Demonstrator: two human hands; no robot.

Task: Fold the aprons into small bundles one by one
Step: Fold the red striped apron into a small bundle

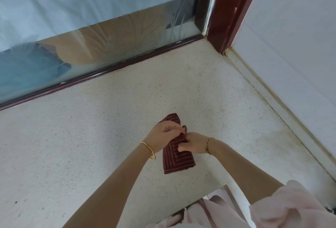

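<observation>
Two hands meeting at frame centre over speckled tabletop [72, 137]. Left hand [163, 134], gold bangle [148, 150] at wrist: fingers pinching apron's upper fold. Maroon striped apron [179, 162], folded narrow, on tabletop between hands. Right hand [193, 146]: fingers curled round apron's middle.

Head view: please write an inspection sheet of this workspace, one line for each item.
Surface: pale speckled counter, stained along its right edge.
Job's things: one dark red striped apron, folded to a narrow bundle, between both hands.
Clutter: nothing seen.
Grippers: left hand pinches a small piece of the apron at its middle; right hand grips the apron beside it.
Cables: nothing seen.
Surroundings: glass window behind, red-brown frame, white wall at right.
</observation>
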